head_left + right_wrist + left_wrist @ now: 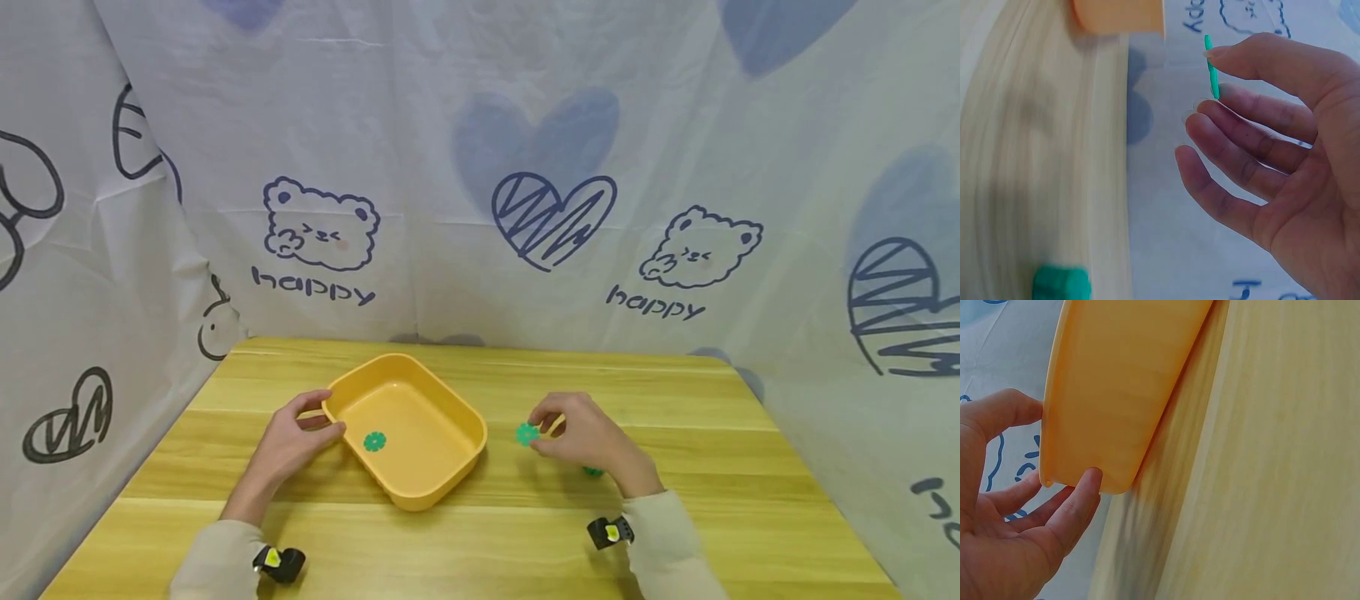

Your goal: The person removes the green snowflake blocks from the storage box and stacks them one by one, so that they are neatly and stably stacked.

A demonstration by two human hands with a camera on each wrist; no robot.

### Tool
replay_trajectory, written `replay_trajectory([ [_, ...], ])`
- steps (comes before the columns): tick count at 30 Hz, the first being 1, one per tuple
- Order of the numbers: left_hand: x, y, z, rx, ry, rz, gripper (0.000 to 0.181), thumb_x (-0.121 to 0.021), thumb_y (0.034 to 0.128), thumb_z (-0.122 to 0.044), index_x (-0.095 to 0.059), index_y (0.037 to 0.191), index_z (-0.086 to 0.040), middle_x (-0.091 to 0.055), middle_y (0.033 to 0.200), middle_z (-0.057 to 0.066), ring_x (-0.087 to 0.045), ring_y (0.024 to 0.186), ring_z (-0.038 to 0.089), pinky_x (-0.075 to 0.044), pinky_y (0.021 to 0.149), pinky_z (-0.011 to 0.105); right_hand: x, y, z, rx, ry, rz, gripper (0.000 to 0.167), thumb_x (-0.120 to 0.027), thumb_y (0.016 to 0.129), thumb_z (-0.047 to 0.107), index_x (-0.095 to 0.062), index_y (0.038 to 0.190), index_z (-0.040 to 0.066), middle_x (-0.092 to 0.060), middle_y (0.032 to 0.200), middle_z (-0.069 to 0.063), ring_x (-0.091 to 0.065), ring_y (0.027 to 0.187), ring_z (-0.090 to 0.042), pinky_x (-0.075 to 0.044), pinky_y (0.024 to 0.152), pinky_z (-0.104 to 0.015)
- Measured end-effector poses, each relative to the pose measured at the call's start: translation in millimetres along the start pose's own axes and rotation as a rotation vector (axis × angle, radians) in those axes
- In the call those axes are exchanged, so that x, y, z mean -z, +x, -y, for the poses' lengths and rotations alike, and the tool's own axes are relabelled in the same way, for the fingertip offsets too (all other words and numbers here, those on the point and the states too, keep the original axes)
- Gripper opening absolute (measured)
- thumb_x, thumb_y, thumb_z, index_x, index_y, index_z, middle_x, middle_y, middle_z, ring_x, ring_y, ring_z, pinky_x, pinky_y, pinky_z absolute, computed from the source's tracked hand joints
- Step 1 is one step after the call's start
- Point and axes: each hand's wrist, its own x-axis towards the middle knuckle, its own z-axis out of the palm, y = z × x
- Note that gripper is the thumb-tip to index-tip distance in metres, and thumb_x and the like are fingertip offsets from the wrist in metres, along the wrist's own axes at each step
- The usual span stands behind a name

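A yellow plastic tray (pixel 416 467) with rounded corners stands left of the middle of the table. Around its left corner, my left hand (pixel 296 437) holds the outer wall with thumb and fingers, as the left wrist view shows on the tray (pixel 1116 381). One green flower-shaped plastic disc (pixel 375 441) lies inside the tray. My right hand (pixel 581 429) pinches a second such disc (pixel 527 433) between thumb and index fingertip, above the table to the tray's right. Edge-on in the right wrist view, this disc (pixel 1212 67) looks thin; the other fingers are loosely bent.
Partly hidden under my right wrist are more green pieces (pixel 593 472), seen as a short green stack (pixel 1062 284) in the right wrist view. The wood-grain table (pixel 495 550) ends at a printed cloth (pixel 435 275) behind and at both sides.
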Motion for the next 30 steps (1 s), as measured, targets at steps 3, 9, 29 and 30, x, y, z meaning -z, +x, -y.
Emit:
replay_trajectory([
  [3,-0.2,0.2,0.0,0.000,0.005,0.000,0.068,-0.073,0.0948,-0.023,-0.044,0.152,-0.003,-0.045,0.155,0.027,-0.056,0.135,0.045,-0.053,0.108,0.048,6.4,-9.7,-12.3,-0.024,-0.006,-0.015,0.020,-0.080,0.086,0.013,-0.074,0.104,0.009,-0.073,0.101,-0.003,-0.068,0.093,-0.019,-0.064,0.080,-0.033],
  [9,-0.5,-0.1,0.7,0.000,0.010,0.002,0.069,-0.073,0.0946,-0.024,-0.043,0.153,-0.003,-0.045,0.155,0.027,-0.055,0.135,0.045,-0.053,0.109,0.049,17.3,-25.8,-32.2,-0.051,-0.006,-0.046,0.020,-0.081,0.085,0.011,-0.074,0.103,0.007,-0.073,0.100,-0.006,-0.068,0.091,-0.021,-0.061,0.076,-0.024],
  [29,-0.2,1.2,1.4,0.000,0.006,-0.003,0.069,-0.074,0.0937,-0.025,-0.045,0.152,-0.003,-0.045,0.154,0.026,-0.056,0.134,0.045,-0.053,0.106,0.042,30.5,-49.7,-62.4,-0.132,0.005,-0.049,0.023,-0.084,0.083,0.013,-0.074,0.101,0.002,-0.074,0.098,-0.008,-0.068,0.088,-0.017,-0.061,0.073,-0.023],
  [30,-0.3,1.2,1.4,0.000,0.006,-0.003,0.069,-0.074,0.0938,-0.025,-0.045,0.152,-0.003,-0.045,0.154,0.026,-0.056,0.134,0.045,-0.053,0.106,0.042,30.8,-50.5,-63.6,-0.139,0.005,-0.046,0.023,-0.083,0.083,0.013,-0.074,0.101,0.002,-0.074,0.098,-0.009,-0.068,0.088,-0.016,-0.061,0.074,-0.023],
])
